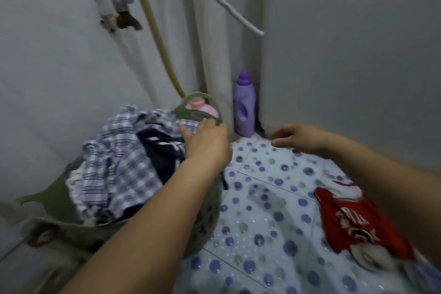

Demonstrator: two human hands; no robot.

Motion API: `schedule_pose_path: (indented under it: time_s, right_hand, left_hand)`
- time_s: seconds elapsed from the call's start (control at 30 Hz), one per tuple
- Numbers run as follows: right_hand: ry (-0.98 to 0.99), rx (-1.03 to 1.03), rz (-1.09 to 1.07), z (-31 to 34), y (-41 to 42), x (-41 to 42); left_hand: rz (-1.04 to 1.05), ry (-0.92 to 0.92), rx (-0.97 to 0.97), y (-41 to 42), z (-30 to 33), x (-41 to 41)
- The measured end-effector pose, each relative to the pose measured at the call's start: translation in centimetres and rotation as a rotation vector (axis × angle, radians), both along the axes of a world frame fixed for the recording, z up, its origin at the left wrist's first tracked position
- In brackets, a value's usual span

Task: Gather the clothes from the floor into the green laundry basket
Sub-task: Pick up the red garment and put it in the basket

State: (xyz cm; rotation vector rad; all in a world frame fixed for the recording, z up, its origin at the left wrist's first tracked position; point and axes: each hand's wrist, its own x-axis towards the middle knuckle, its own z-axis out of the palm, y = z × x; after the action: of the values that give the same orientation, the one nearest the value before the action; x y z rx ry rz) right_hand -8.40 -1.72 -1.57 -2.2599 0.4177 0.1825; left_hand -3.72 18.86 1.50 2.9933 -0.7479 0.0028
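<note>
A dotted tile floor (269, 198) meets pale walls in a cramped corner, a purple detergent bottle (244, 105) standing at centre. At lower left, the green laundry basket (57, 200) brims with a checked shirt (114, 164). The left hand (205, 143) rests on that pile, fingers together. The right hand (298, 137) hovers, fingers loosely curled and empty. A red garment (358, 219) lies on the floor at lower right.

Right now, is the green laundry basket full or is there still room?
Full: the green laundry basket is heaped above its rim with a checked shirt and dark clothes. A red garment still lies on the floor.
</note>
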Motion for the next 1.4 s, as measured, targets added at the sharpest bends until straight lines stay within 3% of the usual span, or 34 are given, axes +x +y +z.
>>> schedule_pose_path:
  time_s: [0.33, 0.53, 0.73, 0.87, 1.0, 1.07, 1.17, 1.23, 1.3, 1.4]
  right_hand:
    - [0.275, -0.117, -0.344, -8.2, -12.4, -13.8]
    - [0.286, -0.150, -0.761, -14.4, -15.3, -19.0]
    - [0.417, -0.166, -0.738, -21.4, -14.6, -21.2]
    - [0.608, -0.507, -0.449, -24.0, -14.2, -20.9]
    - [0.460, -0.699, -0.396, -24.8, -16.2, -20.2]
    - [0.296, -0.474, -0.468, -23.4, -17.1, -19.1]
    - [-0.045, 0.327, -0.720, -18.3, -17.1, -16.8]
    - [-0.242, 0.706, -0.761, -14.8, -16.9, -15.6]
    - [-0.390, 0.894, -0.711, -11.6, -16.5, -14.9]
    - [-0.510, 1.021, -0.573, -7.7, -15.6, -14.2]
  left_hand:
    - [-0.383, 0.361, 0.006, -12.6, -10.2, -7.6]
    - [-0.450, 0.705, -0.106, -17.8, -14.8, -10.4]
    - [-0.429, 0.885, -0.139, -20.2, -17.6, -12.4]
    - [-0.396, 0.913, -0.163, -21.2, -18.7, -12.7]
    - [-0.383, 0.904, -0.175, -21.6, -18.9, -12.4]
    - [-0.353, 0.895, -0.206, -21.8, -18.9, -12.1]
    - [-0.310, 0.866, -0.322, -22.0, -18.9, -11.7]
    - [-0.262, 0.846, -0.397, -22.1, -18.9, -11.3]
    - [-0.227, 0.835, -0.450, -22.0, -18.7, -11.1]
    - [-0.213, 0.819, -0.582, -22.1, -18.2, -10.8]
